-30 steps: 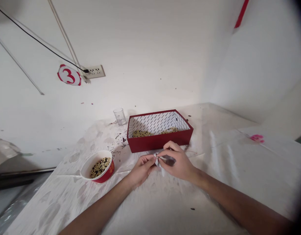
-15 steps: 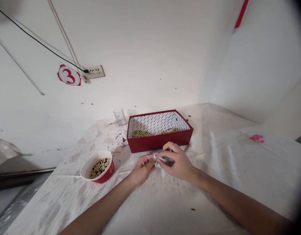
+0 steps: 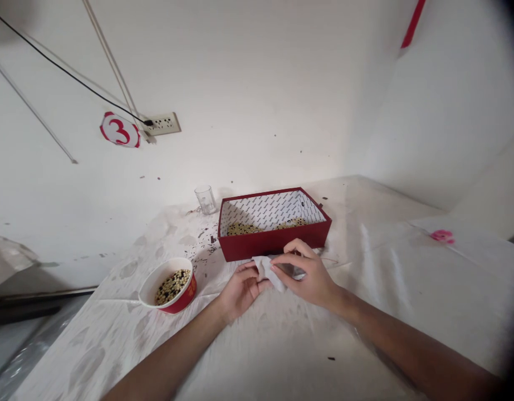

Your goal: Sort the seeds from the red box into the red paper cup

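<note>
Both my hands meet just in front of a red box. My left hand (image 3: 240, 288) and my right hand (image 3: 307, 275) pinch a small piece of white paper or tissue (image 3: 268, 269) between them, fingers closed on its edges. The red box (image 3: 273, 239) is open, lined with patterned white paper, and holds a layer of pale beans along its near wall. To the left stands a red-and-white paper bowl (image 3: 169, 285) with mixed pale and dark beans.
A small clear glass (image 3: 205, 199) stands behind the box near the wall. Dark specks litter the white tablecloth (image 3: 386, 278) between glass and bowl. A pink scrap (image 3: 441, 235) lies at far right. A wall socket (image 3: 164, 123) and a "3" sign (image 3: 120, 130) are on the wall.
The white paper has opened out wider between my hands. My right hand has shifted slightly right and its fingers have spread along the paper's edge.
</note>
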`<state>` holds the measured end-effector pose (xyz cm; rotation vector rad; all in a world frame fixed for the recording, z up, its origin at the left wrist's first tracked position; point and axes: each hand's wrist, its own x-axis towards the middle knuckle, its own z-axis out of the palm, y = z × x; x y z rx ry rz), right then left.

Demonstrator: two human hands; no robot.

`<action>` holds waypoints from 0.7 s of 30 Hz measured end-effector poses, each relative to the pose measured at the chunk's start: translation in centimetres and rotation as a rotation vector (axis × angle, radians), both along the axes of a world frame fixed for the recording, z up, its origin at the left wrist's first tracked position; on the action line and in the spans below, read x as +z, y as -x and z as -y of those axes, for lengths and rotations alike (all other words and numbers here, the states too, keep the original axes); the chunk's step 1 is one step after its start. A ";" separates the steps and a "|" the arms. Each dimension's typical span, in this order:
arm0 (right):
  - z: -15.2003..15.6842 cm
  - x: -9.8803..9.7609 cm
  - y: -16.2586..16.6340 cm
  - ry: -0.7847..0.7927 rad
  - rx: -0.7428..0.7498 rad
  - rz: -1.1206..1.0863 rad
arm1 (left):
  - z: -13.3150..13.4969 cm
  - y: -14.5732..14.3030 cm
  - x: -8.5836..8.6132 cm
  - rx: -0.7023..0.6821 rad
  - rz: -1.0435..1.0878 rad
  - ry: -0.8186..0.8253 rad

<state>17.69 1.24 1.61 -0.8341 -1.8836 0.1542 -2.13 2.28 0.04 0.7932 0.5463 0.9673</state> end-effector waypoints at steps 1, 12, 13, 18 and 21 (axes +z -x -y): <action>0.0 0.0 0.0 -0.003 0.001 0.004 | 0.0 0.0 0.0 -0.010 -0.004 -0.007; 0.2 1.0 -0.3 0.021 0.045 -0.103 | 0.0 0.5 -0.3 -0.104 -0.012 0.040; 0.2 1.0 -0.3 0.016 0.056 -0.103 | 0.1 0.5 -0.3 -0.098 -0.040 0.026; 0.2 0.3 0.0 -0.002 0.124 -0.040 | 0.5 0.2 -0.4 -0.088 -0.100 -0.020; 0.1 0.0 0.1 -0.010 0.123 -0.023 | 0.6 0.2 -0.5 -0.046 -0.105 -0.047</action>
